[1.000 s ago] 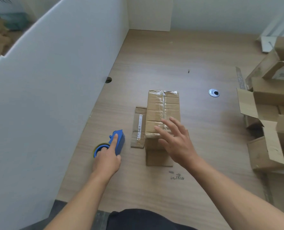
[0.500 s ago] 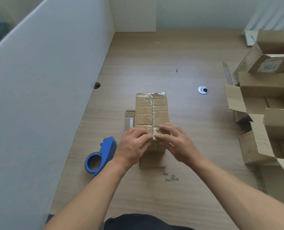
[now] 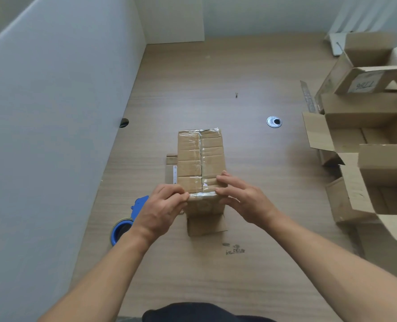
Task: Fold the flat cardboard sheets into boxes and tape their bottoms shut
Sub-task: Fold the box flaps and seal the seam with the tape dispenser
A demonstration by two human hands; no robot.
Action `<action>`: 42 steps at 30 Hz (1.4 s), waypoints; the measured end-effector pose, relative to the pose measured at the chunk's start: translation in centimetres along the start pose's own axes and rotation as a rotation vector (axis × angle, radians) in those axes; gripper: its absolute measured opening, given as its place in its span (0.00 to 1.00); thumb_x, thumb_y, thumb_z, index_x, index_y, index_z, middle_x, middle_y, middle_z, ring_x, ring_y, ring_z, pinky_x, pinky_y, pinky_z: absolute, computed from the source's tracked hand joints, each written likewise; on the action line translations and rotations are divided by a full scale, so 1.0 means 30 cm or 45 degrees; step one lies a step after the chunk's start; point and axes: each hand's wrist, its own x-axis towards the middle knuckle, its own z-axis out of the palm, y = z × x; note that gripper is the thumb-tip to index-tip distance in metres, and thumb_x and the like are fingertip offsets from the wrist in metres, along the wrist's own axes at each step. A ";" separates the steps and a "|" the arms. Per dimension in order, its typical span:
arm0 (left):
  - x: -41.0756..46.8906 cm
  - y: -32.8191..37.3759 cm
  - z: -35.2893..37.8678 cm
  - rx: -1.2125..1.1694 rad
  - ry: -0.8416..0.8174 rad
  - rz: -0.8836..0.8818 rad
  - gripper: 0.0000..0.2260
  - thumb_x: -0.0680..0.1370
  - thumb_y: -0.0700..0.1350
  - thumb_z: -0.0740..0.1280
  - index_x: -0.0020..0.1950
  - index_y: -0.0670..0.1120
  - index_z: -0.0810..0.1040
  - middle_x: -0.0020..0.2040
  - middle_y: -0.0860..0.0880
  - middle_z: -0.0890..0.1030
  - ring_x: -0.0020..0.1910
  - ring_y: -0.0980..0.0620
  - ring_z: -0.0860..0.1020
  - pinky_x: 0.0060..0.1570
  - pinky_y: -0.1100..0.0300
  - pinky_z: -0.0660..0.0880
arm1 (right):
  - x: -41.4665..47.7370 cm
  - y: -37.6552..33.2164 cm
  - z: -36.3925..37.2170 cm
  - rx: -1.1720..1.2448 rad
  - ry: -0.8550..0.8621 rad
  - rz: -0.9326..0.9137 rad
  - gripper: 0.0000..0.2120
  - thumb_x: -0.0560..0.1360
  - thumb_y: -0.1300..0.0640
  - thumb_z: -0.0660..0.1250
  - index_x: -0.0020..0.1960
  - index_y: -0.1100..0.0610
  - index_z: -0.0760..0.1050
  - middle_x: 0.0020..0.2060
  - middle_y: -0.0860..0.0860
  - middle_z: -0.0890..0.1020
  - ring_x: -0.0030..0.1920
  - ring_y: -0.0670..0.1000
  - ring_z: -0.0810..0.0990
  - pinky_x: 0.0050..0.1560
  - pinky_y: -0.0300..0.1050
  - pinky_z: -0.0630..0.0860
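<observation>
Gripping the near end of the brown cardboard box (image 3: 201, 163), both hands are clamped on it. You see that?

I do! The left hand (image 3: 162, 206) has its fingers curled at the near left corner, fingertips on the clear tape strip (image 3: 202, 194) along that edge. And the right?

The right hand (image 3: 242, 199) is on the near right corner, fingers spread over the top, thumb down on the front face. The two hands are apart, with the tape strip showing between them.

Where's the box sitting?

Middle of the pale wooden worktop (image 3: 216, 275), taped seam facing up and running away from the person, flaps lying flat at its near end and left side.

And the blue plastic tape dispenser (image 3: 139, 205)?

Lying on the worktop just left of the box, partly hidden behind the left wrist, neither hand on it.

Over on the right, a heap of open cardboard boxes (image 3: 360, 112), flaps sticking out. A round metal grommet (image 3: 274, 122) sits between heap and box, and a white partition panel (image 3: 53, 135) walls off the left side.
</observation>
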 end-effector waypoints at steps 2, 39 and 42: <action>-0.010 0.002 -0.005 -0.039 -0.005 -0.060 0.12 0.80 0.46 0.64 0.55 0.42 0.84 0.55 0.50 0.78 0.52 0.51 0.75 0.55 0.66 0.71 | -0.013 0.004 -0.009 0.003 0.018 0.062 0.14 0.73 0.62 0.73 0.57 0.52 0.79 0.65 0.56 0.78 0.66 0.61 0.76 0.59 0.58 0.78; 0.057 0.168 0.046 -0.010 0.030 -0.702 0.18 0.76 0.44 0.73 0.65 0.41 0.79 0.64 0.43 0.73 0.61 0.42 0.71 0.61 0.52 0.70 | 0.094 -0.119 -0.020 -0.693 -0.146 0.086 0.25 0.75 0.38 0.56 0.61 0.51 0.79 0.59 0.51 0.80 0.57 0.57 0.78 0.53 0.52 0.75; 0.076 0.179 0.044 0.214 0.052 -0.471 0.16 0.77 0.49 0.66 0.61 0.43 0.81 0.57 0.45 0.78 0.55 0.43 0.73 0.55 0.51 0.74 | 0.085 -0.112 -0.026 -0.689 -0.127 0.070 0.24 0.75 0.39 0.57 0.61 0.53 0.78 0.57 0.52 0.79 0.54 0.58 0.79 0.50 0.52 0.76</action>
